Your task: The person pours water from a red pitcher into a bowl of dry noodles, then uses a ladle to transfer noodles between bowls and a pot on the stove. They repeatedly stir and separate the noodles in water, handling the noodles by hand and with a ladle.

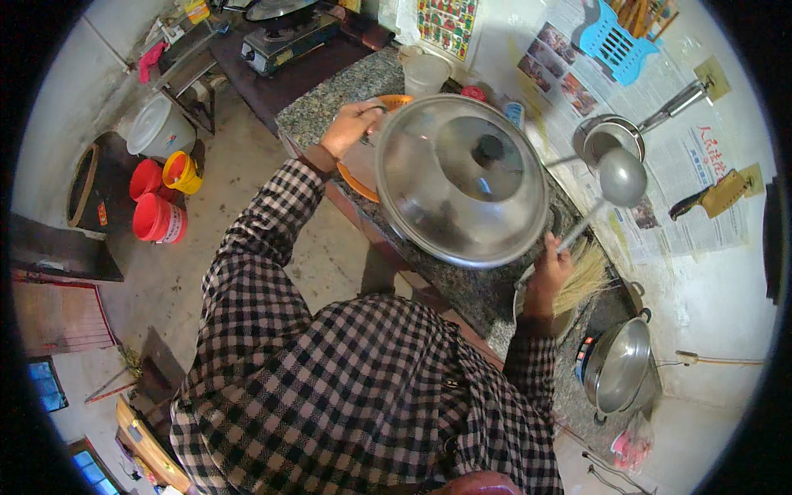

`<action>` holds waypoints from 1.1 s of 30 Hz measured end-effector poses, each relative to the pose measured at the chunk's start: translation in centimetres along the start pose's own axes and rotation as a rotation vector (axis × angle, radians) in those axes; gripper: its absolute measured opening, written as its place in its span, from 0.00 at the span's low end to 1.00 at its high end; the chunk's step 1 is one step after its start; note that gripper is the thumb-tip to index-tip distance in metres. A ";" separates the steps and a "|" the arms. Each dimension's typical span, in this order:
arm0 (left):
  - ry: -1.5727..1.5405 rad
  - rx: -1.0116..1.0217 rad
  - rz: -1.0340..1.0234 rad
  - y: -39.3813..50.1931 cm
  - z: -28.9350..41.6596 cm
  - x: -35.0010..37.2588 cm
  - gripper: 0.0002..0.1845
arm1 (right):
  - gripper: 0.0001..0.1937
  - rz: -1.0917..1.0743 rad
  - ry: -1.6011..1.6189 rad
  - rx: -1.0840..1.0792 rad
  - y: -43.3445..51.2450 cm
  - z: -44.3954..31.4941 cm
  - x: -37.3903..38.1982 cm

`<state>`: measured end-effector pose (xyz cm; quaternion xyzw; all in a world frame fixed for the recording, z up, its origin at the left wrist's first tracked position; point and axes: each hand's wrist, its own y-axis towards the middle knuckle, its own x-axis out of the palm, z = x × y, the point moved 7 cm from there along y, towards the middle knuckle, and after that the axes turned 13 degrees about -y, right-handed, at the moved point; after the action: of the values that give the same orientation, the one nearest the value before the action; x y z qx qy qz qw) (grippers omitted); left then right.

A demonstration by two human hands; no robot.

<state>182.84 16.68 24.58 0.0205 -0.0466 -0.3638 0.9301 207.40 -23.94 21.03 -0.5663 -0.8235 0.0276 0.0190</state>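
On the granite counter [365, 65], a large domed metal lid [421, 204] with a glass window and a black knob [489, 148] covers the vessel beneath, which is mostly hidden. My left hand [354, 129] grips a small dark handle [375, 109] at the lid's left side, above an orange basin [357, 180]. In my right hand [550, 272] is the handle of a metal ladle [624, 177], its bowl raised towards the wall. Beside that hand, a straw whisk [581, 278] rests in a metal pot [518, 303] partly covered by my forearm.
A gas stove [284, 46] stands beyond the counter's far end. On the wall hang a strainer [609, 142], a cleaver [724, 195] and a blue utensil holder [615, 46]. A two-handled wok [622, 368] sits at the right. Red buckets [158, 216] and a yellow one [184, 173] occupy the floor.
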 end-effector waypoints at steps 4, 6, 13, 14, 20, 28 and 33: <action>0.026 -0.006 0.206 2.2 -2.3 -7.8 0.13 | 0.08 -0.034 -0.008 0.002 2.9 2.1 8.3; 0.024 0.021 0.262 3.4 -3.4 -10.6 0.13 | 0.08 -0.075 -0.029 -0.012 4.3 3.0 11.5; 0.007 -0.027 0.447 5.4 -7.9 -15.1 0.14 | 0.12 -0.086 -0.225 -0.029 7.0 6.8 16.1; 0.044 -0.004 0.462 5.3 -8.2 -15.2 0.13 | 0.13 -0.086 -0.212 -0.003 7.2 7.6 16.3; -0.067 0.011 0.464 4.9 -10.0 -14.8 0.14 | 0.11 -0.039 -0.326 -0.084 7.9 9.1 16.7; -0.088 -0.039 0.470 5.2 -11.4 -15.2 0.16 | 0.15 -0.065 -0.460 -0.161 7.8 8.6 16.4; -0.024 -0.070 0.502 5.0 -11.2 -15.0 0.14 | 0.17 -0.068 -0.607 -0.248 8.0 7.4 16.1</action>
<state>176.41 30.56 12.73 -0.0282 -0.0486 -0.1232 0.9908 208.63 -6.25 13.13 -0.5024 -0.8071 0.0940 -0.2956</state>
